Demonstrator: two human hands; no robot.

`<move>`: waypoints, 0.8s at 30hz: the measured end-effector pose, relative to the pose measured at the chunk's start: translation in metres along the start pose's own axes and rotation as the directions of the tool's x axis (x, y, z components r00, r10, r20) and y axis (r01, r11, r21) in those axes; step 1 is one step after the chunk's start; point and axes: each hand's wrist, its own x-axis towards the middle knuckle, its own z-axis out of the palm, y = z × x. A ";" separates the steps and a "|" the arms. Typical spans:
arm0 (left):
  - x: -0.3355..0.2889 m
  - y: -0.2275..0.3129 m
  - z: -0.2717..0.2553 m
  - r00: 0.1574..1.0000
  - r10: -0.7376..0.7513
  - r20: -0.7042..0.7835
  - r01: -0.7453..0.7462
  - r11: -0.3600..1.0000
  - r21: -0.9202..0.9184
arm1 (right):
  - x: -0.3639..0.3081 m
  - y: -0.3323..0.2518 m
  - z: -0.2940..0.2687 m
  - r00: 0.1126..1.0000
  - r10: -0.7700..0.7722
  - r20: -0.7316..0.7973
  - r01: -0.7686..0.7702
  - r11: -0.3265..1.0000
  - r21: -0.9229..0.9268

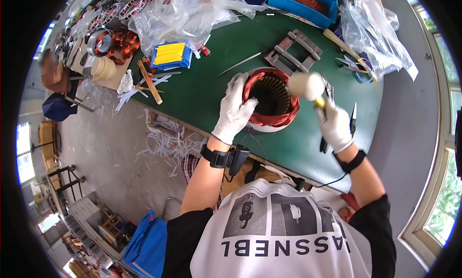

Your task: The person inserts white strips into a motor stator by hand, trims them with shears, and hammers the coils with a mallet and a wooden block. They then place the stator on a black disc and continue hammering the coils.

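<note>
A motor stator (271, 99) with red-brown copper windings round its rim stands on the green table, its slotted bore facing up. My left hand (236, 108), in a white glove, grips the stator's left side, thumb over the rim. In my gloved right hand (336, 125) is a mallet (306, 86) with a pale, rounded head and a yellow handle. The mallet head, slightly blurred, is at the right edge of the windings; whether it touches them I cannot tell. Close to my right hand lie pliers (328, 88) and a dark pointed tool (353, 119), partly hidden.
Behind the stator are a metal frame (294, 52) and a thin rod (243, 62). Scissors (360, 70) lie at the right. A blue box of yellow strips (170, 55), a wooden stick (149, 83) and plastic bags (180, 20) sit leftward. Another person (55, 76) is far left.
</note>
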 end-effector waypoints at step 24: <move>-0.024 0.003 0.015 0.949 -0.260 -0.181 0.245 0.964 -0.102 | 0.006 -0.037 -0.054 0.999 0.026 0.029 -0.032 0.969 0.244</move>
